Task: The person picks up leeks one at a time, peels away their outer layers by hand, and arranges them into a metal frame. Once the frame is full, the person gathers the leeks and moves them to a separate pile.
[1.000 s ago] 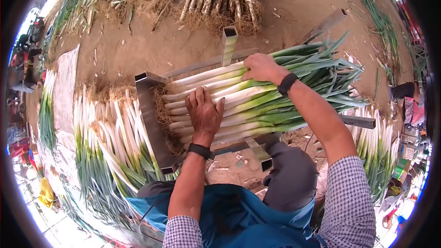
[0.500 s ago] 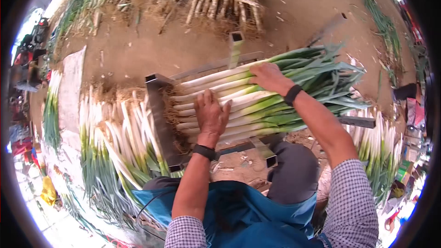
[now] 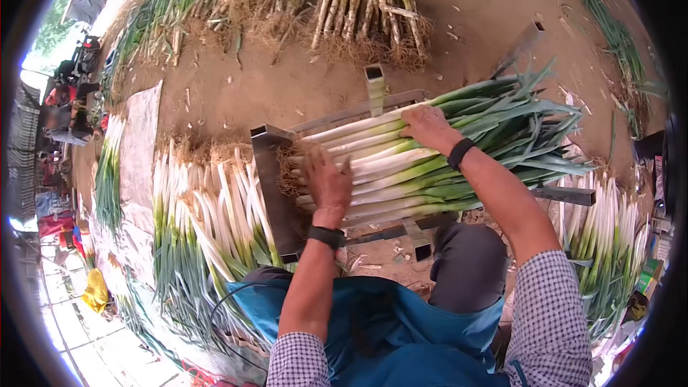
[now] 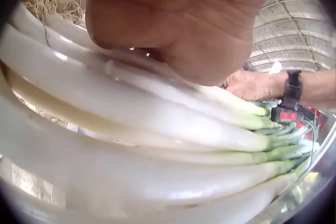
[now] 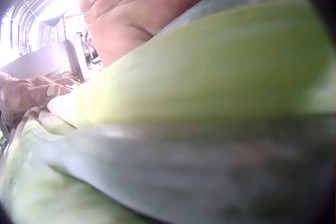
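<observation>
Long leeks (image 3: pixel 387 165) lie side by side across a metal frame (image 3: pixel 271 197), roots against its upright plate at the left, green leaves to the right. My left hand (image 3: pixel 327 185) rests on the white stems near the roots, fingers fairly straight and slightly blurred. On the upper stems, where white turns green, lies my right hand (image 3: pixel 430 130); its fingertips touch the leeks and their curl is partly hidden. In the left wrist view the palm (image 4: pixel 173 24) is above the white stems (image 4: pixel 131 103). The right wrist view shows the palm (image 5: pixel 136 8) over a green stalk (image 5: pixel 220 66).
More leeks stand in piles at the left (image 3: pixel 208 208) and right (image 3: pixel 602 236) of the frame. Further bundles with brown roots (image 3: pixel 373 21) lie on the dirt floor beyond. A square metal post (image 3: pixel 375 91) rises behind the leeks, and a bar end (image 3: pixel 566 195) juts out at the right.
The head view has shifted, so the scene sits further right. My left hand has moved slightly toward the root end over the stems. The right hand stays on the upper leeks.
</observation>
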`<state>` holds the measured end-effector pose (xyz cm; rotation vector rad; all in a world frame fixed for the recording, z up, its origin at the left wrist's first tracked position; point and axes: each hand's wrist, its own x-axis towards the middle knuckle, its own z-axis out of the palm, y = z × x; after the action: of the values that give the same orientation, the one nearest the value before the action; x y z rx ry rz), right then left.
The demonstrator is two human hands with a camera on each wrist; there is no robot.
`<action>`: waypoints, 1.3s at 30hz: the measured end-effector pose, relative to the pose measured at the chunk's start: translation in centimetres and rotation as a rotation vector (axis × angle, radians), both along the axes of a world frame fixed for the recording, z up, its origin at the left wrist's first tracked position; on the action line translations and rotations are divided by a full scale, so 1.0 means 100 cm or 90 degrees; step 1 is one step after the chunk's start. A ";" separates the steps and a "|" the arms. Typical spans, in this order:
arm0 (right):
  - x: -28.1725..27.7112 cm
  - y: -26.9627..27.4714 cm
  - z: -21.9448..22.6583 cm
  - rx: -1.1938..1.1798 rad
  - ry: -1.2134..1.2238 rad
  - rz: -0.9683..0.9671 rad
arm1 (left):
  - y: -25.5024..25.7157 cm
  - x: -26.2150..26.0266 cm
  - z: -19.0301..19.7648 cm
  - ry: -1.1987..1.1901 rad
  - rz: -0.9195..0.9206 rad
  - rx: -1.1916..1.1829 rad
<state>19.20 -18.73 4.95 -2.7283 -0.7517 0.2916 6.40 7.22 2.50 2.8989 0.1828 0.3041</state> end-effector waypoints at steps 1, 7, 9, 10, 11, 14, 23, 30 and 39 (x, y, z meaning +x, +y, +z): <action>-0.001 0.001 0.003 0.012 -0.001 0.003 | 0.003 -0.002 -0.002 -0.003 0.038 0.010; 0.002 0.004 0.004 -0.009 0.054 0.013 | 0.007 -0.016 -0.004 -0.043 0.011 0.056; 0.001 0.003 0.001 -0.004 0.050 0.012 | 0.008 -0.016 -0.008 -0.028 0.009 0.042; 0.002 0.005 0.006 -0.028 0.060 0.000 | 0.007 -0.012 -0.010 -0.027 0.011 0.034; 0.002 0.004 0.008 -0.019 0.042 0.029 | 0.006 -0.009 -0.010 -0.026 0.013 0.024; 0.000 0.021 0.032 -0.023 0.029 0.122 | 0.003 -0.011 -0.008 -0.068 0.015 0.008; 0.014 0.168 -0.007 0.179 0.028 0.227 | 0.000 -0.013 -0.009 -0.082 0.061 -0.052; 0.043 0.197 -0.023 0.159 0.356 0.193 | 0.000 -0.011 -0.007 -0.093 0.076 -0.100; 0.041 0.191 -0.016 0.186 0.359 0.181 | 0.000 -0.010 -0.006 -0.072 0.067 -0.081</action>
<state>23.31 0.33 3.39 -2.1060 -0.9186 0.8895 5.42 7.17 1.90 2.7417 0.3245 0.4567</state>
